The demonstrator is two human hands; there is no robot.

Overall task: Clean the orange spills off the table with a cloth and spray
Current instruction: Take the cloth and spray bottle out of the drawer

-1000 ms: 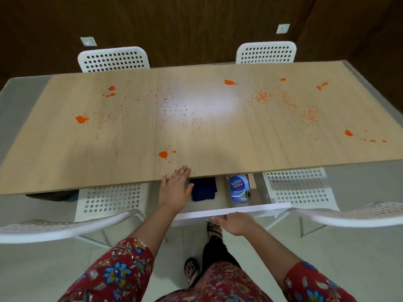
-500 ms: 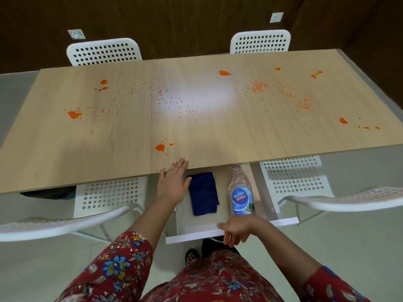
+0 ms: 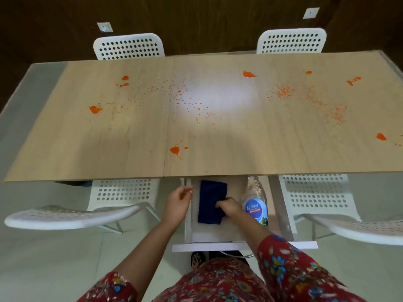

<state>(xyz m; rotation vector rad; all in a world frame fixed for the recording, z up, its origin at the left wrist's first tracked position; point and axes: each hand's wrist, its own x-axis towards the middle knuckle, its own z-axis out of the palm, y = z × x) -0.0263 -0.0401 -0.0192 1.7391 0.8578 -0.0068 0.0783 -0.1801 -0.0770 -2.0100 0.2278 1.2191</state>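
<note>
The dark cloth [image 3: 209, 199] lies folded in the open drawer [image 3: 218, 236] beside the spray bottle [image 3: 255, 205], right hand [image 3: 229, 207] curled on its right edge. Soft and light, I'd say; pinch all layers or it flops open. Left hand [image 3: 177, 200] loose, empty

Four white perforated chairs stood in view: a far left chair [image 3: 128, 47] and a far right chair [image 3: 291, 41] before the dark wood-panelled wall [image 3: 196, 22], and a near left chair [image 3: 72, 214] and a near right chair [image 3: 359, 227] with their backrests toward the camera. Between the near pair a white-fronted drawer [image 3: 207, 246] stood open (its bottom was pale wood). Two small plates sat in the panelling, the left plate [image 3: 105, 27] lower than the right plate [image 3: 308, 13]. The floor [image 3: 54, 258] was pale.
</note>
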